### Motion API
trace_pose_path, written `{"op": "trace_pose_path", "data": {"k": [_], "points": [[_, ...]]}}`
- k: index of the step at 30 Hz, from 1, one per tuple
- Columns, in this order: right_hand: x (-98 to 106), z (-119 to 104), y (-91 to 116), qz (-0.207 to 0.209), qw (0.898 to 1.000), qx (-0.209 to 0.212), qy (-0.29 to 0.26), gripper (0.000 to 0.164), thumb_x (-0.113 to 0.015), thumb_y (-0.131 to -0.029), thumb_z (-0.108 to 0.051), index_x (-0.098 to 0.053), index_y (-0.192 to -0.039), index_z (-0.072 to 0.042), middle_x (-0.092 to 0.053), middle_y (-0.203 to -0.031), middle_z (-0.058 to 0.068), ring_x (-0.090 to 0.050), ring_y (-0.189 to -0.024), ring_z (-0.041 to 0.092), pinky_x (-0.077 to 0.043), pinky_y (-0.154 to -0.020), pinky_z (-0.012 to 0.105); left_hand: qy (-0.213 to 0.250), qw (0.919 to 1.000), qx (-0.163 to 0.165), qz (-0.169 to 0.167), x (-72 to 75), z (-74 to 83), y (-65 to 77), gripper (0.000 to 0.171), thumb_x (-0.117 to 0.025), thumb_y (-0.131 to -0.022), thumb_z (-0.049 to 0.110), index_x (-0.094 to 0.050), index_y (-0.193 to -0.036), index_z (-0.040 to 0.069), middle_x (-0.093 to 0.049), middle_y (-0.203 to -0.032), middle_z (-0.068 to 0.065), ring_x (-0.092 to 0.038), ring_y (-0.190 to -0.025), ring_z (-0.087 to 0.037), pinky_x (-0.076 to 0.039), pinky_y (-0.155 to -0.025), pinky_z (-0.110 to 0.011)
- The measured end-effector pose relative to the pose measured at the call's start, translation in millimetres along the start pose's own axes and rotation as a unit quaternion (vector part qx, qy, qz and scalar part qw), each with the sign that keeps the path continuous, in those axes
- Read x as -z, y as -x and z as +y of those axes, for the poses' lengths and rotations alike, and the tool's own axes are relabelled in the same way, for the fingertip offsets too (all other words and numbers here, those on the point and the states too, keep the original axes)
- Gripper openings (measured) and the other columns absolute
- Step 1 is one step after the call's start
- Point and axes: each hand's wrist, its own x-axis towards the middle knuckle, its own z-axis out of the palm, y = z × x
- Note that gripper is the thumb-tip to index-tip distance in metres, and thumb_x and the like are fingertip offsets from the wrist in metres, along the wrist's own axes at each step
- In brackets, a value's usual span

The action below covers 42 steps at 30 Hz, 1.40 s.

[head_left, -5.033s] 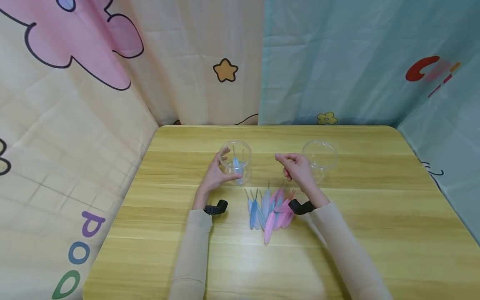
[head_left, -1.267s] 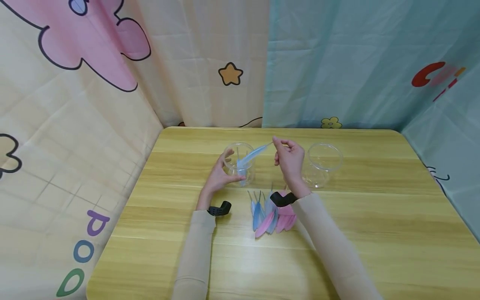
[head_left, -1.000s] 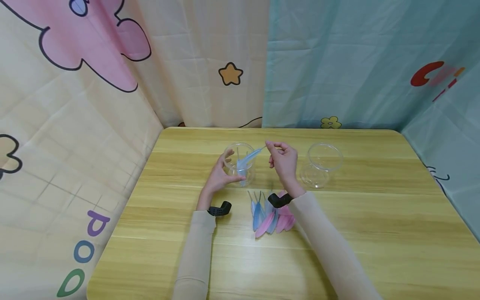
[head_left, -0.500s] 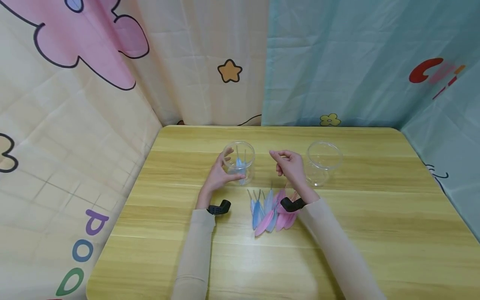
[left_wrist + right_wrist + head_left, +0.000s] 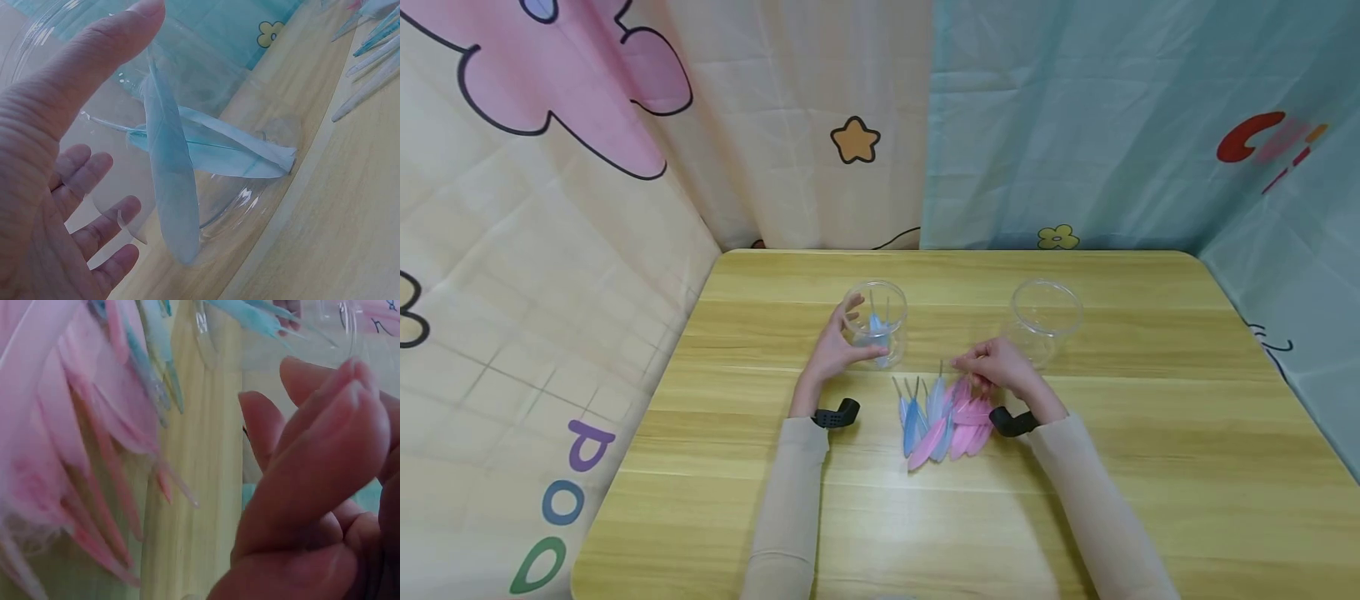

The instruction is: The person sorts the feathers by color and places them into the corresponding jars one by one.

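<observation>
My left hand (image 5: 837, 342) curls round the side of a clear plastic cup (image 5: 892, 354) at the left, thumb in front and fingers behind. Light blue feathers (image 5: 169, 169) stand inside it with their quills up. In the head view my right hand (image 5: 1000, 364) hovers at the far side of a heap of feathers, near the quill ends. Its thumb and forefinger come together, and I see nothing held in them. The heap has blue feathers (image 5: 912, 425) on the left and pink feathers (image 5: 927, 444) in the middle and right.
A second clear cup (image 5: 1051, 335) stands behind my right hand; no feathers show in it. Everything rests on a wooden table (image 5: 887, 525). Printed curtains (image 5: 1015, 125) hang along its back and sides.
My right hand pinched a blue feather dipping into the left cup, then let it go there. It has since drawn back and down to the heap. The left hand keeps its hold.
</observation>
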Motion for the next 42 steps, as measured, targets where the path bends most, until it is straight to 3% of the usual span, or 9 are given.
{"op": "trace_pose_path", "data": {"k": [7, 15, 24, 32, 42], "points": [[-8, 7, 4, -0.006, 0.998, -0.004, 0.069, 0.041, -0.07, -0.086, -0.036, -0.061, -0.061, -0.005, -0.052, -0.05, 0.002, -0.047, -0.043, 0.012, -0.037, -0.042, 0.025, -0.003, 1.0, 0.001, 0.006, 0.8, 1.7, 0.2, 0.107, -0.088, -0.066, 0.031, -0.024, -0.15, 0.017, -0.031, -0.149, 0.007, -0.031, -0.133, -0.026, -0.031, -0.1, -0.055], [-18, 12, 3, -0.003, 0.997, -0.042, 0.064, 0.039, -0.073, -0.083, -0.034, -0.06, -0.058, -0.007, -0.05, -0.048, 0.0, -0.043, -0.041, 0.009, -0.035, -0.04, 0.022, -0.004, 1.0, 0.001, 0.003, 0.1, 0.0, 0.6, 0.106, -0.088, -0.066, 0.032, -0.025, -0.15, 0.018, -0.031, -0.149, 0.006, -0.031, -0.133, -0.025, -0.031, -0.101, -0.053], [-24, 11, 0, 0.02, 0.995, -0.049, 0.09, 0.042, -0.076, -0.079, -0.037, -0.057, -0.054, -0.01, -0.049, -0.045, -0.001, -0.04, -0.037, 0.007, -0.033, -0.036, 0.02, -0.004, 1.0, -0.006, -0.001, 0.7, 1.3, -0.6, 0.105, -0.087, -0.069, 0.026, -0.022, -0.15, 0.014, -0.029, -0.15, 0.003, -0.03, -0.133, -0.028, -0.03, -0.101, -0.056], [-25, 12, 0, 0.015, 0.997, -0.047, 0.065, 0.041, -0.077, -0.078, -0.033, -0.056, -0.053, -0.009, -0.048, -0.045, -0.001, -0.039, -0.037, 0.007, -0.033, -0.036, 0.019, -0.006, 1.0, -0.001, -0.001, -0.2, 0.3, -0.4, 0.105, -0.087, -0.068, 0.03, -0.023, -0.15, 0.018, -0.03, -0.15, 0.005, -0.03, -0.134, -0.026, -0.03, -0.101, -0.055], [-17, 14, 3, -0.008, 0.999, -0.04, -0.013, 0.04, -0.075, -0.081, -0.033, -0.055, -0.056, -0.009, -0.048, -0.047, 0.0, -0.044, -0.04, 0.009, -0.034, -0.038, 0.021, -0.007, 1.0, -0.001, 0.002, 0.0, 6.1, 2.3, 0.104, -0.087, -0.069, 0.029, -0.023, -0.15, 0.017, -0.03, -0.15, 0.003, -0.03, -0.133, -0.027, -0.03, -0.101, -0.056]]}}
